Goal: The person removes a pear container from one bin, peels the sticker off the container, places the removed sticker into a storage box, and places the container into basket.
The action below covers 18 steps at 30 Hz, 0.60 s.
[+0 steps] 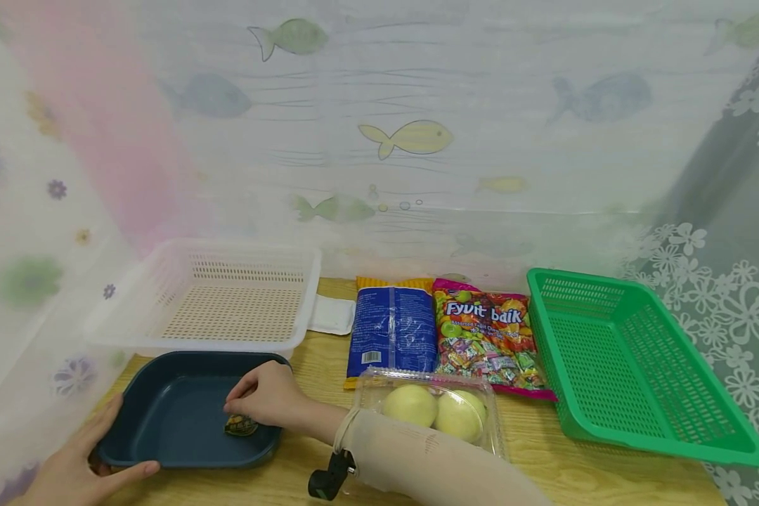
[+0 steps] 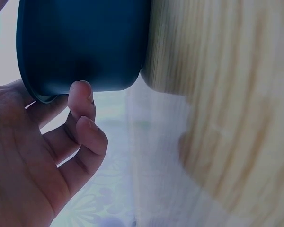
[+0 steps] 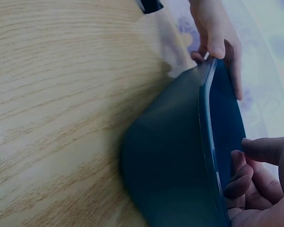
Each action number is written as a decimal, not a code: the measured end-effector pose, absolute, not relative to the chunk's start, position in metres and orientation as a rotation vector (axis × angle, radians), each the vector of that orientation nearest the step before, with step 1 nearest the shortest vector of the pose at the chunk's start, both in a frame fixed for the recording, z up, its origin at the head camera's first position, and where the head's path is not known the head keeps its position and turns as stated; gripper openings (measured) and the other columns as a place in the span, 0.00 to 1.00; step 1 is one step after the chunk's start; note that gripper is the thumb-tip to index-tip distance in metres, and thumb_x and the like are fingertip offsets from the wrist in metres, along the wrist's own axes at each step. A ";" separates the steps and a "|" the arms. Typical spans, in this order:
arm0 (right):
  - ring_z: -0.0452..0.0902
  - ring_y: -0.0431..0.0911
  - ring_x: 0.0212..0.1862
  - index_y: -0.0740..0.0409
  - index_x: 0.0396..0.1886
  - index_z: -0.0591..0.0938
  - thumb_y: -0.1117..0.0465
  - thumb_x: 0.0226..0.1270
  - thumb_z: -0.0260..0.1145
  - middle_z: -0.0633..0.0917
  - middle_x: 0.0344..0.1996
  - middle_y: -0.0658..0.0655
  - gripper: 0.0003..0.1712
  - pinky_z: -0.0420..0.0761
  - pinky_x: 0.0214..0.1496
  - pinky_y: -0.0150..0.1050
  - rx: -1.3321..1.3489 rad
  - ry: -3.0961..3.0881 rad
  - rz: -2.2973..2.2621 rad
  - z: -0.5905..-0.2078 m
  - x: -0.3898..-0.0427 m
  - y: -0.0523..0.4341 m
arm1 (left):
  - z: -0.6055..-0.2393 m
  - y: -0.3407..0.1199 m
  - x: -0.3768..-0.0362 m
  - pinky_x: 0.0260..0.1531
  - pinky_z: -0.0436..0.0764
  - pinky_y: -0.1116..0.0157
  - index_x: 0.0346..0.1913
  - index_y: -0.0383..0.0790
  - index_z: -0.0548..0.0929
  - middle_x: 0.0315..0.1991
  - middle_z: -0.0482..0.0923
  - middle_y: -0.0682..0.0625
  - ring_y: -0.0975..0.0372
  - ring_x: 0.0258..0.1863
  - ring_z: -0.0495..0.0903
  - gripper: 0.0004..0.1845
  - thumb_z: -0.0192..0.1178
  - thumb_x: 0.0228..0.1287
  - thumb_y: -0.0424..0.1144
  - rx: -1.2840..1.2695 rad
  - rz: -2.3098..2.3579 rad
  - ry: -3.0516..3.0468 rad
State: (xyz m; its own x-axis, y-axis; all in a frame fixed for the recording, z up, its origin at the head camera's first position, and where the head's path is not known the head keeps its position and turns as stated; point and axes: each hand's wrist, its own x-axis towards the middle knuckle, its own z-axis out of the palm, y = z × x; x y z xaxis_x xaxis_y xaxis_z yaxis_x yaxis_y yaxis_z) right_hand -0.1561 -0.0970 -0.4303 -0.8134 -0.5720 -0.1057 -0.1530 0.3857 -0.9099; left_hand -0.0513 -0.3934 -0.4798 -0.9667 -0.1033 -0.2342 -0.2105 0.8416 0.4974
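A dark blue plastic basin [image 1: 183,422] rests on the wooden table at the front left. My left hand [image 1: 79,450] grips its left end, the thumb along the front rim and the fingers round the outer side. In the left wrist view, the curled fingers [image 2: 92,137] show at the basin's wall. Inside the basin, near its right end, is my right hand [image 1: 272,397], thumb and fingertips close together. Just beneath them appears a small dark packet [image 1: 240,425] with gold print. Whether the fingers pinch it is hidden, also in the right wrist view.
Behind the basin stands a white basket [image 1: 303,302], with a white packet [image 1: 332,314] beside it. Mid-table are a blue bag [image 1: 392,330], a candy bag [image 1: 483,337] and a clear box [image 1: 496,429] of round yellowish items, partly behind my right forearm. A green basket [image 1: 632,379] stands right.
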 end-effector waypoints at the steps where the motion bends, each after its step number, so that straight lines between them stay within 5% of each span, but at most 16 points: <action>1: 0.78 0.31 0.25 0.56 0.35 0.94 0.63 0.68 0.77 0.89 0.24 0.44 0.03 0.79 0.28 0.27 -0.627 2.243 -1.412 -0.430 -0.156 -0.097 | -0.480 -0.393 -0.051 0.24 0.72 0.67 0.84 0.40 0.25 0.78 0.38 0.15 0.63 0.24 0.70 0.70 0.70 0.67 0.65 -0.242 0.799 2.821; 18: 0.79 0.29 0.28 0.60 0.40 0.93 0.63 0.69 0.77 0.91 0.29 0.48 0.05 0.81 0.32 0.26 -0.761 2.149 -1.426 -0.415 -0.156 -0.080 | -0.477 -0.393 -0.051 0.24 0.71 0.68 0.84 0.37 0.26 0.79 0.36 0.15 0.64 0.22 0.70 0.70 0.70 0.68 0.63 -0.197 0.807 2.837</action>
